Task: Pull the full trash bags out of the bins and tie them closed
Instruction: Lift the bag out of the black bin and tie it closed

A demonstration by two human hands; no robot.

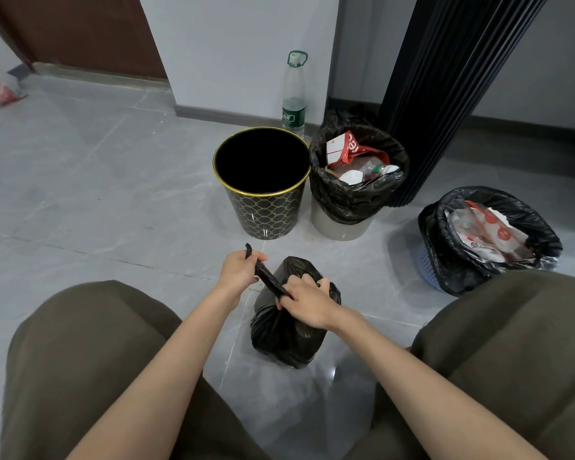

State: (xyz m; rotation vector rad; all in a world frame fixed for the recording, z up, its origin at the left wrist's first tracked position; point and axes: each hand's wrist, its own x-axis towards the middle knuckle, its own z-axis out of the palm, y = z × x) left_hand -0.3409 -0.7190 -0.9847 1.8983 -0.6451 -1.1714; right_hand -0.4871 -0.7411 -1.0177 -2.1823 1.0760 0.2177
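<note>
**Bag being tied**
Black bag [284, 340] is sitting on the floor [113, 194] near the gold-rimmed bin [266, 217]; left grip [239, 272] is pulling its twisted tail [267, 277], right grip [307, 302] is clenching its neck. Clear bin [341, 229] and blue basket [427, 264], lined, are holding wrappers [349, 147]

Soft, even light is filling the room, and nothing is looking washed out. The grey floor [113, 180] is shining a little, and a pale bright patch is glowing on the tiles just beside the black bag [286, 340]. Only faint, soft shadows are lying around it. The inside of the black and gold bin [263, 210] is showing as pure black. The picture is bending at the sides, so the dark pillar [445, 94] is leaning over. The middle is looking sharp, while the far left corner is looking blurry.
</note>
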